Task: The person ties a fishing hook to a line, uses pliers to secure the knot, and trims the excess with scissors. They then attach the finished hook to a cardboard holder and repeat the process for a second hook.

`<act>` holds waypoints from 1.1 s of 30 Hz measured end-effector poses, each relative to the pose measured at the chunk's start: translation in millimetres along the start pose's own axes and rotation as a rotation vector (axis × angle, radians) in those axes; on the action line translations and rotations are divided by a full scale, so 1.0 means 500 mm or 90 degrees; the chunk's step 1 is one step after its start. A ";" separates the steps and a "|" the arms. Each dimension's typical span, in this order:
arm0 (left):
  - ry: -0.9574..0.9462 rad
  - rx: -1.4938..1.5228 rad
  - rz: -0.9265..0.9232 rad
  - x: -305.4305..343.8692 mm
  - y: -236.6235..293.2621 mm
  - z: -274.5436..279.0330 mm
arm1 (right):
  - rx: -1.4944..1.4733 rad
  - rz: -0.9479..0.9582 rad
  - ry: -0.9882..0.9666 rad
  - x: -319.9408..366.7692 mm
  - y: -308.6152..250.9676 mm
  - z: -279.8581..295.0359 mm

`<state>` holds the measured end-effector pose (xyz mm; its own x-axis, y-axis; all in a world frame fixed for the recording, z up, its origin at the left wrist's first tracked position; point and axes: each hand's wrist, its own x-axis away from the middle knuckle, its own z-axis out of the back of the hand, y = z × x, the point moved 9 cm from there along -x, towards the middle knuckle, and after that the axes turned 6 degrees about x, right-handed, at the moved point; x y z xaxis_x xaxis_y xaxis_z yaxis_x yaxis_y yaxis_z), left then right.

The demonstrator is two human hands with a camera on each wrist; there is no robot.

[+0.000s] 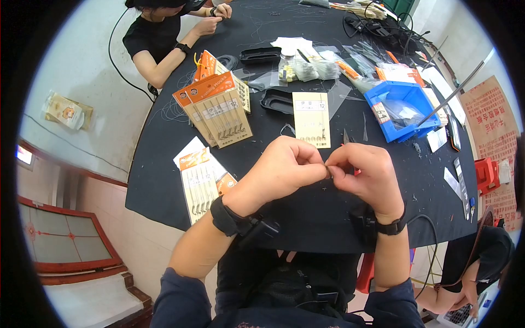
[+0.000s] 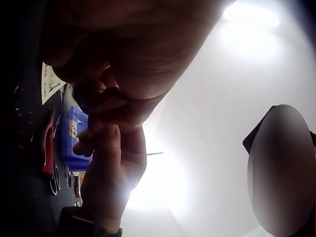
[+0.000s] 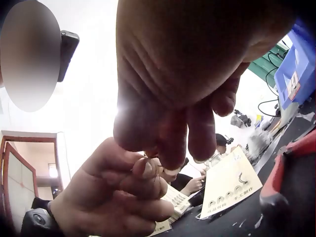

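My left hand point(image 1: 284, 168) and right hand point(image 1: 365, 170) meet fingertip to fingertip above the near side of the table. Both pinch a thin fishing line, with a tiny dark piece at the fingertips too small to make out. Fine strands cross the left fingers point(image 3: 147, 169) in the right wrist view. Just beyond the hands lies a cream hook card point(image 1: 310, 117), a single hook and line mounted at its right side. Red-handled pliers point(image 3: 276, 180) lie beside the card, mostly hidden by the right hand in the head view.
Packs of fishing hooks point(image 1: 219, 112) stand at the left, with another pack point(image 1: 198, 183) lying nearer. A blue bin point(image 1: 391, 128) holds clear plastic bags at the right. Black trays point(image 1: 276, 102), a jar point(image 1: 286, 68) and a metal ruler point(image 1: 462, 186) lie around. Another person point(image 1: 164, 41) sits across.
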<state>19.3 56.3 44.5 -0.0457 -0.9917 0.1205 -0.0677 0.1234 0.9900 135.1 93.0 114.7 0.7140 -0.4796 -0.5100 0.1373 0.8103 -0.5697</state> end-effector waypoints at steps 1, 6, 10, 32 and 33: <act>0.002 0.005 0.003 0.000 0.000 0.001 | -0.038 -0.039 -0.003 0.001 0.002 0.001; -0.019 0.053 -0.039 0.001 0.008 0.000 | -0.204 -0.166 0.028 0.014 0.055 0.009; -0.052 0.124 -0.023 0.009 0.023 -0.003 | -0.255 -0.170 -0.041 0.007 0.053 0.001; -0.114 0.161 -0.020 0.010 0.026 -0.032 | -0.185 -0.052 -0.002 -0.001 0.034 0.017; -0.112 0.155 -0.018 0.010 0.026 -0.032 | -0.163 -0.040 0.001 -0.002 0.034 0.020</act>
<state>34.2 52.1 59.4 -0.2112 -0.9758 0.0569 -0.3083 0.1217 0.9435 143.6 110.3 111.9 0.7088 -0.5264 -0.4696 0.0026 0.6676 -0.7445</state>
